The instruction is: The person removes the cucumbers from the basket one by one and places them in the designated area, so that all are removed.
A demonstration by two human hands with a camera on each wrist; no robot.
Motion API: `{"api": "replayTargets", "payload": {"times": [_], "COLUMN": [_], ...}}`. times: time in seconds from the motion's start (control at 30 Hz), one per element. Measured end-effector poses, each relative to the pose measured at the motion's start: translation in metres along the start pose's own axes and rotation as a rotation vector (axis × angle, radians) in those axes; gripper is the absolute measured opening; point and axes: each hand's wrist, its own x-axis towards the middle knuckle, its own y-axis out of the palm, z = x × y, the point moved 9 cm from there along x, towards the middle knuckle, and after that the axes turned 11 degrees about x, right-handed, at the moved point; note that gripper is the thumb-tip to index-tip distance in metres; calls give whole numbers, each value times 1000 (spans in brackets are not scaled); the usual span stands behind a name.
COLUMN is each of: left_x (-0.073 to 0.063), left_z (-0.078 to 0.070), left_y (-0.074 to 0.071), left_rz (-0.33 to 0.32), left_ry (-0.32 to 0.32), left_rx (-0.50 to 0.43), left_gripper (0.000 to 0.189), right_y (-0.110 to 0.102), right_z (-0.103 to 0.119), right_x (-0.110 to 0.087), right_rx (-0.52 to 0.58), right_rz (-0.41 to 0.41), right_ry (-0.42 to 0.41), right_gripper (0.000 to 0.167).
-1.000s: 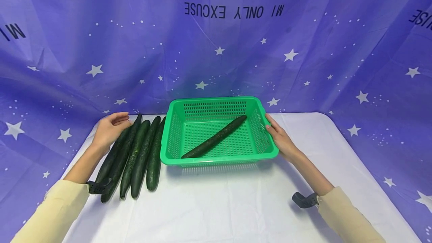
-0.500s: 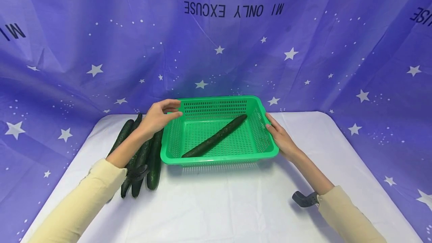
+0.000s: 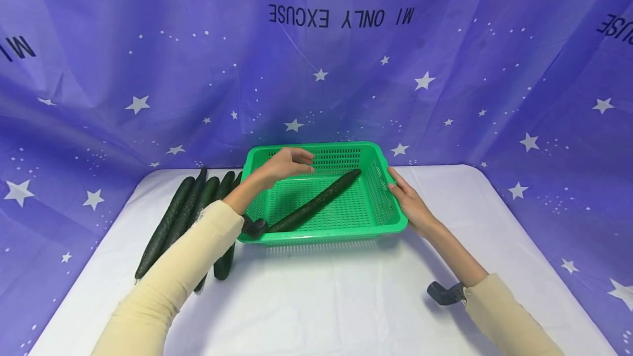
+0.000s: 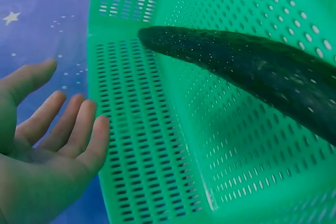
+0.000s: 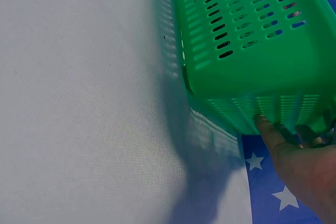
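My left hand (image 3: 287, 166) hovers over the left part of the green plastic basket (image 3: 326, 236), its fingers loosely extended and holding nothing. In the left wrist view that palm (image 4: 47, 177) lies beside the perforated basket wall. One dark green cucumber (image 3: 321, 199) slants across the basket floor, its far end toward the back right corner. My right hand (image 3: 412, 202) holds the basket's right end, thumb at the rim. The right wrist view shows a digit against the outer wall, with the other fingers in shadow. Several more cucumbers (image 3: 168, 224) lie side by side left of the basket, partly hidden by the left forearm.
A white cloth (image 3: 326, 301) covers the table, whose back edge meets a purple star-printed curtain (image 3: 346, 98). Dark wrist-worn camera mounts jut out at the left wrist (image 3: 254, 228) and right wrist (image 3: 445, 293); the left one overlaps the basket's front left corner.
My left hand has moved right, from above the row of cucumbers to over the basket, carrying nothing. The right hand, the basket and its cucumber have stayed nearly still.
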Motion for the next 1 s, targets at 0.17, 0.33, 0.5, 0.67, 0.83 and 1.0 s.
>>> {"api": "replayTargets", "payload": {"times": [0.17,0.33,0.5,0.67,0.83,1.0], "left_x": [19,31,37,38,39,41], "left_z": [7,13,23,37,46,47], "left_y": [19,35,51,64,73,76], "left_rz": [123,192,246,298,348,350], "left_ry": [-75,-111,-143,-187,-214,-197], "left_rx": [-2,36,65,120,161,223], "left_gripper": [51,52,55,61,64,66], "right_y": [0,0,0,0,0,0], "right_z": [0,0,0,0,-1,-1], "right_x": [0,0,0,1,0,1], "right_rx": [6,28,29,19,22,31], "right_rz": [-3,-8,-13,-8,-6,-7], "right_ry": [-1,2,0,-1,-3,-1], "right_gripper": [60,60,60,61,60,60]}}
